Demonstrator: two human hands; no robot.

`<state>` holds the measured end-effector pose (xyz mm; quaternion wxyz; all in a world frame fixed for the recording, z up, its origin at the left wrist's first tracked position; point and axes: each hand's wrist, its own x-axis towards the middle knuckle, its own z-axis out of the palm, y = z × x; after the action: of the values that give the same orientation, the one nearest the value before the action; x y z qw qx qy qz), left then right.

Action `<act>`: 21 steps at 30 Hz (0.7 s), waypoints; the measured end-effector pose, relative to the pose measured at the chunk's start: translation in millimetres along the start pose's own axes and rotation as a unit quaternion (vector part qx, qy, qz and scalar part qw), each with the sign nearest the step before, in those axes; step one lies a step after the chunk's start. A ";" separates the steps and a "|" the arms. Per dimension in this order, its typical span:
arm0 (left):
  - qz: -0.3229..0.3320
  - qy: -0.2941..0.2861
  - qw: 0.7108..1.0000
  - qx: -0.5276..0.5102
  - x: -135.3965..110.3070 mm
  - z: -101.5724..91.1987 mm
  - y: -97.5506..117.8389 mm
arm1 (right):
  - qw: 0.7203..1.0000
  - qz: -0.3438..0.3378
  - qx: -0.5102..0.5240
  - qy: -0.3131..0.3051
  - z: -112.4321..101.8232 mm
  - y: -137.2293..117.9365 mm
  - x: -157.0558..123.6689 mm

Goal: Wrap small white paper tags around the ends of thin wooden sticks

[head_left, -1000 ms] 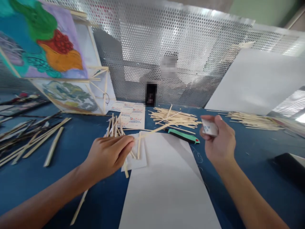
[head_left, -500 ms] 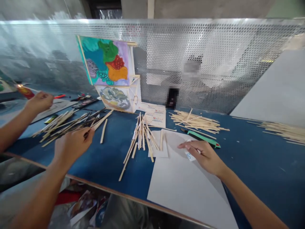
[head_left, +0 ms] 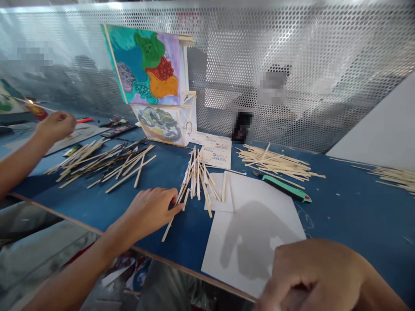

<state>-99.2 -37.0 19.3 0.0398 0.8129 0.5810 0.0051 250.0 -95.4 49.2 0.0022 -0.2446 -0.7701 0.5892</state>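
Observation:
My left hand reaches low over the blue table, its thumb and forefinger closing at a long thin wooden stick on the left side of a fanned pile of sticks. Some sticks in that pile have white stuff on their upper ends. My right hand is large and close to the camera at the lower right. Its fingers are curled, and whatever they may hold is hidden. Beneath it lies a white sheet, with the hand's shadow on it. A smaller white piece with a short stick rests at the sheet's upper left.
A green cutter knife and more sticks lie beyond the sheet. Painted panels stand against the perforated metal screen. At left, another person's hand holds a thin stick near a small flame, beside darkened sticks.
My left hand has moved right, leaving a stick on the left pile. My right hand has lifted off the sheet towards the camera; the small white item beneath it no longer shows there.

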 end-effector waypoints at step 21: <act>-0.053 -0.051 0.996 -0.042 -57.9 -0.4 11.2 | 0.913 0.113 -0.180 0.348 -7.1 27.5 23.1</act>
<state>-107.5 -95.2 22.7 0.1035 0.7781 0.6194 -0.0146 242.1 -75.1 19.8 0.1597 -0.5157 -0.7809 0.3141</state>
